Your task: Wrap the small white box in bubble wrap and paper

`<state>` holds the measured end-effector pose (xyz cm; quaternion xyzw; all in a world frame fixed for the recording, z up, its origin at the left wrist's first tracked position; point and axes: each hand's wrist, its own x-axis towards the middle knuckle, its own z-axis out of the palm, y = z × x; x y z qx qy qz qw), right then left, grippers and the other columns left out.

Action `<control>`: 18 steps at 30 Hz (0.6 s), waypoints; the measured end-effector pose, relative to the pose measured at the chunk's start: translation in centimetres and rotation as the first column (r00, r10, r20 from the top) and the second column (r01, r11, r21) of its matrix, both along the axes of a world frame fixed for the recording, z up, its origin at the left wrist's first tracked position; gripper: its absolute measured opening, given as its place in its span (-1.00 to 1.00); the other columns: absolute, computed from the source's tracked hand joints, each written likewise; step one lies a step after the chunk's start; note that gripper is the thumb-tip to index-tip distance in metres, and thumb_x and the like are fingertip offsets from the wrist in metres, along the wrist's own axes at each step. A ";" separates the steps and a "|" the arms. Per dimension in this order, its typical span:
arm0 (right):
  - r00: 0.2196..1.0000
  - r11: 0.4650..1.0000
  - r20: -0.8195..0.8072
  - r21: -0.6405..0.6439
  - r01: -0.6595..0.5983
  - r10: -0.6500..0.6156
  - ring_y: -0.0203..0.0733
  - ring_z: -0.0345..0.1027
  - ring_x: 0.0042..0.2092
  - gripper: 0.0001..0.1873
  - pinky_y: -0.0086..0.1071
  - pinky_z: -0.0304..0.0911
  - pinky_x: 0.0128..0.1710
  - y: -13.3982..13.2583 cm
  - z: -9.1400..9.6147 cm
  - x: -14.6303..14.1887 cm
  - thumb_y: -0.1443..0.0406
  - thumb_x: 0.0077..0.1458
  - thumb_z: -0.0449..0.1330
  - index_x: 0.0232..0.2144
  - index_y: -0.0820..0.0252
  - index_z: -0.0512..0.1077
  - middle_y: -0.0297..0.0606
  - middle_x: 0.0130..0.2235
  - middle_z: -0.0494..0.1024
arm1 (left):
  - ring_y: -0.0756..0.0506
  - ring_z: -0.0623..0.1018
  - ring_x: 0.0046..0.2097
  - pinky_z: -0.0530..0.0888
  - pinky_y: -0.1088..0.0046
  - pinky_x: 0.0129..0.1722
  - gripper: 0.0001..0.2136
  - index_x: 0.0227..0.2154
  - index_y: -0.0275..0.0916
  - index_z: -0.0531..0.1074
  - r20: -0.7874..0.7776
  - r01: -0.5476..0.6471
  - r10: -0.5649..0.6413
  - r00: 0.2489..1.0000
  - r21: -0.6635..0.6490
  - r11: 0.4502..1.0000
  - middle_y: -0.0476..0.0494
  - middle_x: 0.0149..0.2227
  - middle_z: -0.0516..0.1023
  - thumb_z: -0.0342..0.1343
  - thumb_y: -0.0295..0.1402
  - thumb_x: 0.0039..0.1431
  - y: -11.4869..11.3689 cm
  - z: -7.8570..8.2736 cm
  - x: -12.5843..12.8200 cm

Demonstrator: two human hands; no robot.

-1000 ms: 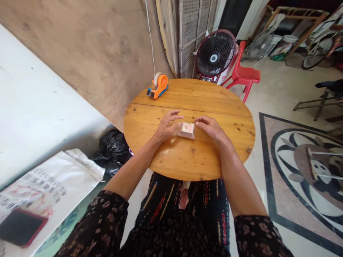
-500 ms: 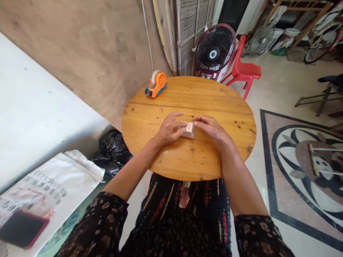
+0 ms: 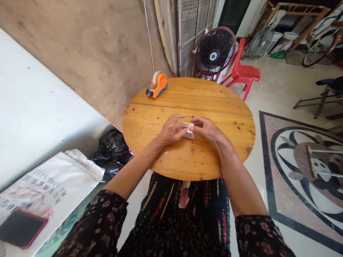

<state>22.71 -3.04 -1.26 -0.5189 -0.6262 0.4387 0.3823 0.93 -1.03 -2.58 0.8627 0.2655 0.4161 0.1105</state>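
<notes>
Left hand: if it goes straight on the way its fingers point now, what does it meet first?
The left hand meets the small white packet, which it seems to hold at this moment; right behind comes the right hand.

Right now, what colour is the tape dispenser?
The tape dispenser is orange, clearest in the head view.

We see one small box (image 3: pixel 189 130), pale cream with a trace of red print on its top face. It sits low at the middle of the table (image 3: pixel 187 94), whether resting on the wood or raised just off it we cannot tell. Our left hand (image 3: pixel 171 130) pinches it from one side and our right hand (image 3: pixel 206 127) from the other, so only a narrow strip of it shows between the fingers.
</notes>
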 end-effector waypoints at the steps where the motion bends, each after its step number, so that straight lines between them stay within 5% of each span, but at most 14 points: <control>1: 1.000 1.000 -0.013 -0.002 -0.008 0.008 -0.10 0.45 -0.20 -0.43 -0.13 0.37 -0.05 0.0 0.0 0.0 0.01 -0.16 0.39 -0.15 0.20 0.45 -0.23 -0.24 0.55 | -0.22 0.47 0.11 0.48 0.14 0.04 -0.79 -0.17 -0.19 0.60 -0.001 0.002 -0.002 1.000 -0.012 1.000 -0.30 0.12 0.47 0.10 -0.31 0.24 -0.1 0.0 0.1; 11: 0.999 1.000 0.033 0.026 0.005 -0.006 -0.02 0.46 -0.08 -0.45 -0.05 0.35 0.05 -0.5 0.9 0.1 0.01 -0.11 0.36 -0.12 0.18 0.50 -0.15 -0.10 0.59 | -0.23 0.41 0.23 0.37 0.05 0.24 -0.53 0.14 -0.25 0.40 0.105 0.076 -0.057 0.993 -0.195 0.978 -0.34 0.18 0.38 0.16 -0.24 0.16 0.2 0.8 -1.0; 18: 0.994 0.999 0.100 0.008 -0.044 0.043 0.03 0.45 0.03 -0.38 -0.03 0.36 0.09 -1.0 1.7 0.9 0.02 -0.06 0.37 0.02 0.17 0.47 -0.12 0.03 0.56 | -0.26 0.42 0.22 0.38 0.05 0.23 -0.53 0.09 -0.21 0.48 0.010 0.103 -0.103 0.995 -0.167 0.981 -0.33 0.18 0.37 0.23 -0.19 0.13 0.4 0.4 -0.9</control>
